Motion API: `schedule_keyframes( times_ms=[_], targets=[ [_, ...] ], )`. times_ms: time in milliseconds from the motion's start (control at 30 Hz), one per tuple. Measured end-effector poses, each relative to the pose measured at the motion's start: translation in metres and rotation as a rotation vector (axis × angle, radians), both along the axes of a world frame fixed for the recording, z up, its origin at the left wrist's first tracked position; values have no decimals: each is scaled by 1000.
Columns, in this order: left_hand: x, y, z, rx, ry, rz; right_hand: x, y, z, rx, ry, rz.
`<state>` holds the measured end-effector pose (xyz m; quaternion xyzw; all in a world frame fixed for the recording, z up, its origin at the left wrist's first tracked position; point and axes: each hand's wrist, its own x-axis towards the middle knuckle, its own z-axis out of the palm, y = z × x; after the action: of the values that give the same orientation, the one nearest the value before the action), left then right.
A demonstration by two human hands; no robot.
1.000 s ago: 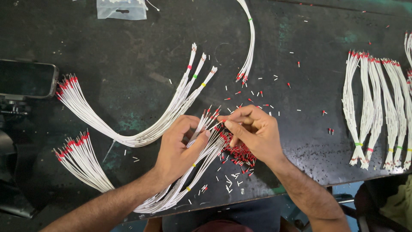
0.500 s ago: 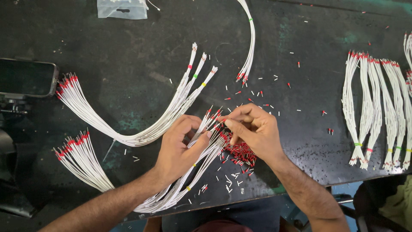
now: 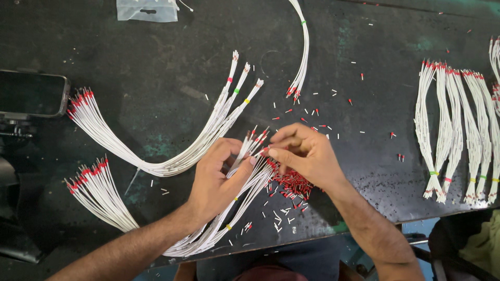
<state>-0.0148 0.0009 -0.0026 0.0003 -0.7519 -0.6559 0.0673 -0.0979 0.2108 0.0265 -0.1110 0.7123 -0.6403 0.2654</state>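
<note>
My left hand (image 3: pixel 219 177) grips a bundle of thin white wires (image 3: pixel 229 218) near their free ends, which fan upward with some red-capped tips. My right hand (image 3: pixel 302 153) meets it from the right, with its fingertips pinched at one wire tip, on a small red ferrule too tiny to see clearly. A heap of red ferrules (image 3: pixel 294 184) lies on the dark table just under my right palm. The bundle runs down-left to the table's front edge.
Curved white wire bundles with red tips lie at the left (image 3: pixel 130 151) and lower left (image 3: pixel 99 195). Another bundle (image 3: pixel 302 52) hangs from the top. Banded finished bundles (image 3: pixel 458 135) lie at right. A phone (image 3: pixel 31 93) sits at left, a clear bag (image 3: pixel 148 10) at top.
Both hands stay at the same spot. Only the fingertips have shifted slightly around the wire ends.
</note>
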Motion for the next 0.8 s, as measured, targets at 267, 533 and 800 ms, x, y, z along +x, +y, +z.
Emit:
schedule_keyframes(
  times_ms=[267, 533, 800],
  targets=[
    [1, 0, -1, 206, -121, -2, -7, 7, 48, 900, 737, 26],
    [2, -5, -6, 311, -143, -71, -8, 9, 37, 883, 770, 338],
    [3, -3, -7, 83, 36, -37, -8, 4, 36, 932, 737, 308]
  ],
)
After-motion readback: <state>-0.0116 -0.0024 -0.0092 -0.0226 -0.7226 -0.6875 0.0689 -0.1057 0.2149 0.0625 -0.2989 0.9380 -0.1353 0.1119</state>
